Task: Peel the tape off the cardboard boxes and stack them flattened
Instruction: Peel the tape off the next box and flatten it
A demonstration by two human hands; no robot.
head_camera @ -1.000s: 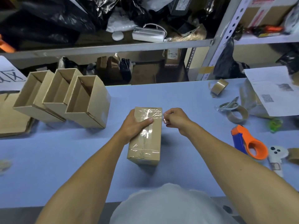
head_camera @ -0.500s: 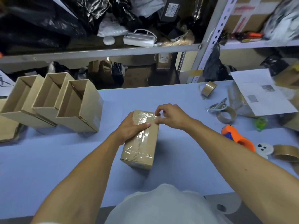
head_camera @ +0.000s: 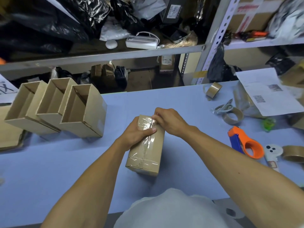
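While the left hand (head_camera: pixel 137 131) gripped the sealed box (head_camera: pixel 145 150), the right hand (head_camera: pixel 167 120) pinched the tape (head_camera: pixel 146 123) at its far end; thin tape could tear short if yanked.

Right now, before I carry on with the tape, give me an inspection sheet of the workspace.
Surface: blue table, mostly bare near the middle.
Job's things: taped box lying flat, clear tape along its top; three open boxes at left, beside flattened cardboard.
Clutter: tape dispenser, tape rolls, scissors, printed papers at right.
Grippers: left hand grips the box's far end; right hand picks at the tape there.
Cables: white cord on the shelf device.
Surroundings: metal shelves with black bags and parcels.
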